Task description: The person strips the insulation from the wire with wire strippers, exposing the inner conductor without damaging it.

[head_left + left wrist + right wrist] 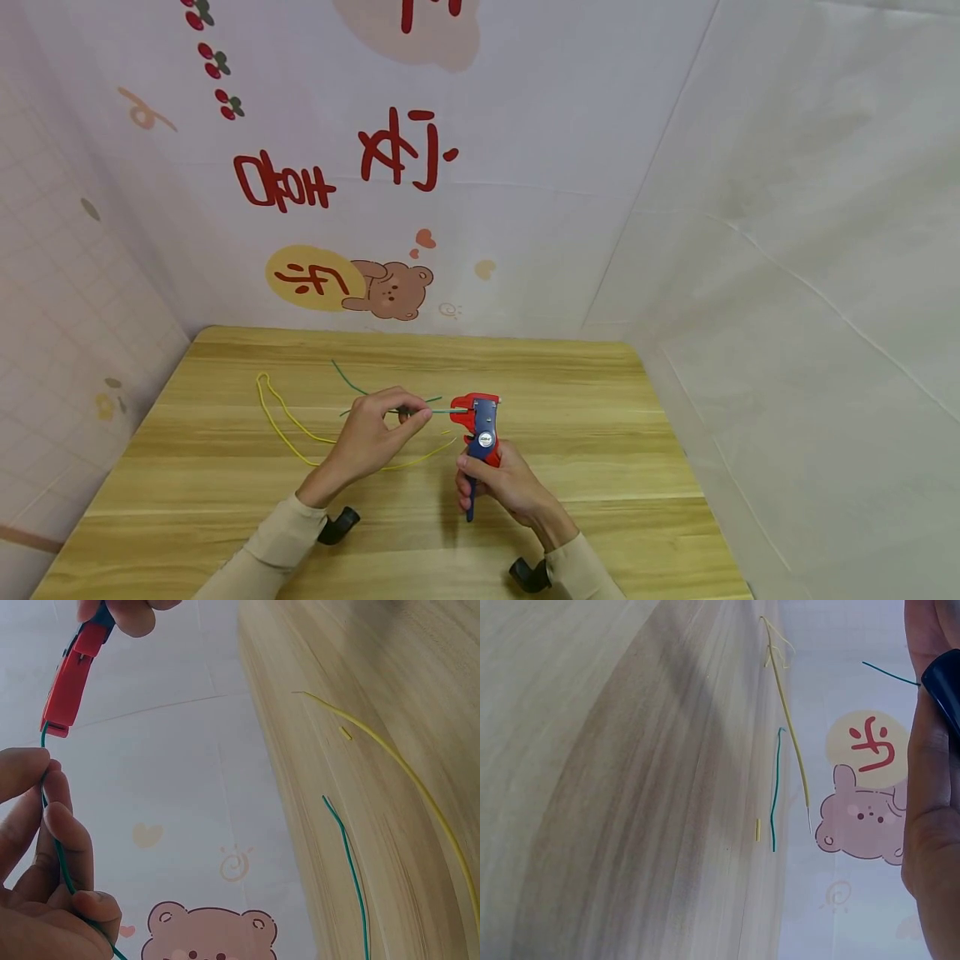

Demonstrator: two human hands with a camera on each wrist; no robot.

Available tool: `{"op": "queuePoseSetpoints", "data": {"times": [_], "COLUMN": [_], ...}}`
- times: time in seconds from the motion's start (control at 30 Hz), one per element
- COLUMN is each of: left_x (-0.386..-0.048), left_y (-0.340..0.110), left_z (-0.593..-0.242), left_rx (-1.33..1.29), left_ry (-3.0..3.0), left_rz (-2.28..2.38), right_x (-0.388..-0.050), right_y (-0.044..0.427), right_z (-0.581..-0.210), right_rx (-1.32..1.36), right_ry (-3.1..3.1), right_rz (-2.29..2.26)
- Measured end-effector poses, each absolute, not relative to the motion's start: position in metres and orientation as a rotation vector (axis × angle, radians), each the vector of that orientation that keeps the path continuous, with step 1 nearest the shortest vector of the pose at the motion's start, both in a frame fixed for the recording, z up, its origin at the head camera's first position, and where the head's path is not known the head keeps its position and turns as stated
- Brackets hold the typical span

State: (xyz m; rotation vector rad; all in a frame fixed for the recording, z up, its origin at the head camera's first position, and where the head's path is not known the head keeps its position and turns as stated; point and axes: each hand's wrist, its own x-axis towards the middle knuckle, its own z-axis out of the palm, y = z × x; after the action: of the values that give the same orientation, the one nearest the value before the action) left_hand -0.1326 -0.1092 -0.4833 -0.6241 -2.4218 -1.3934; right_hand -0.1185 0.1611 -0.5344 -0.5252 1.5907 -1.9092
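In the head view my left hand (375, 433) pinches a thin green wire (448, 410) between thumb and fingertips. The wire's tail runs back through the fingers, clearer in the left wrist view, where the green wire (64, 866) crosses the palm. Its front end enters the red jaws of a wire stripper (486, 417). My right hand (513, 483) grips the blue and red handles, thumb across the near side. Only the dark handle end (946, 686) shows in the right wrist view. How tightly the jaws close is hard to see.
A long yellow wire (281, 425) lies looped on the wooden table (600, 467), its bared end pointing towards the stripper. Near it lie a short yellow insulation piece (345, 733) and another green wire (354, 874). Printed cloth walls stand behind and at both sides.
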Motion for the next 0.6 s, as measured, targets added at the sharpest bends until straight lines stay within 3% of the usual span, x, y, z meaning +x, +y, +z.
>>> {"op": "queuePoseSetpoints", "data": {"times": [0.6], "left_x": [-0.1315], "left_y": [-0.1083], "left_z": [-0.4848], "left_rx": [-0.633], "left_ry": [-2.416], "left_rz": [-1.404], "right_x": [-0.1172], "right_y": [0.1611], "right_z": [-0.5361], "right_rx": [-0.513], "right_ry": [1.648], "right_rz": [-1.898]}}
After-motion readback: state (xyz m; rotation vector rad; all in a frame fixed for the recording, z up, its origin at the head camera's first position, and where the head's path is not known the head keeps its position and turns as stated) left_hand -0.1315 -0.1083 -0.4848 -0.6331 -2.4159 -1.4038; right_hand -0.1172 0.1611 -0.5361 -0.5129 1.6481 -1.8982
